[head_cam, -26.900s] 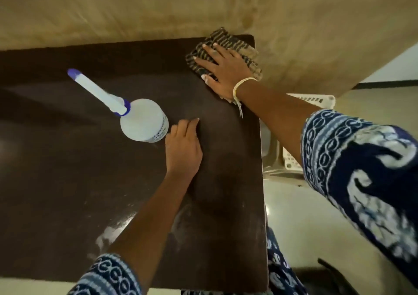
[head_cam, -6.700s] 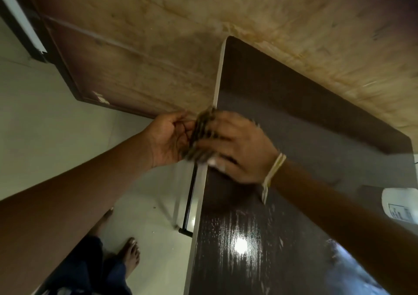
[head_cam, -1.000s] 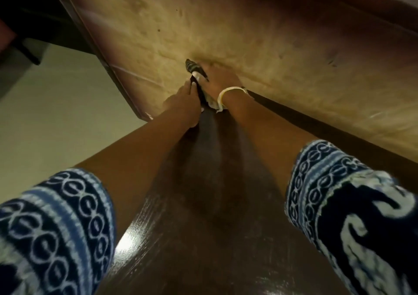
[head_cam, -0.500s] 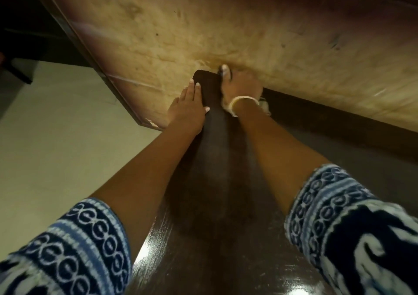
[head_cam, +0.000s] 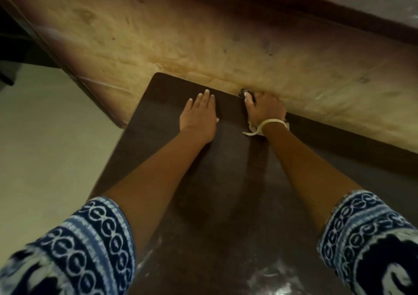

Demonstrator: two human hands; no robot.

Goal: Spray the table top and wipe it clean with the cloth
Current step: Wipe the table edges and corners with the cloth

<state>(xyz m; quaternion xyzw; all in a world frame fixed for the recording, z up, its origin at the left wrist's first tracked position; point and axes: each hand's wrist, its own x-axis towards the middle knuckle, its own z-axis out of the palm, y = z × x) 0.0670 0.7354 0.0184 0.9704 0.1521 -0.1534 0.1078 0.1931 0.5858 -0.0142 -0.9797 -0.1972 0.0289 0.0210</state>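
Note:
The dark brown table top (head_cam: 226, 181) runs from the bottom of the view up to a tan wooden panel. My left hand (head_cam: 200, 115) lies flat on it near the far left corner, fingers straight. My right hand (head_cam: 264, 109), with a pale band on the wrist, presses the cloth (head_cam: 245, 92) down at the table's far edge against the panel. Most of the cloth is hidden under that hand; only a dark bit at the fingertips and a pale bit by the wrist show. The spray bottle is out of view.
A tan wooden panel (head_cam: 226, 34) stands right behind the table's far edge. Pale floor (head_cam: 45, 147) lies to the left of the table. Wet streaks (head_cam: 271, 276) shine on the near part of the top.
My right hand has slid the cloth to the right along the far edge, away from the left corner. My left hand has flattened on the top; the view has shifted right.

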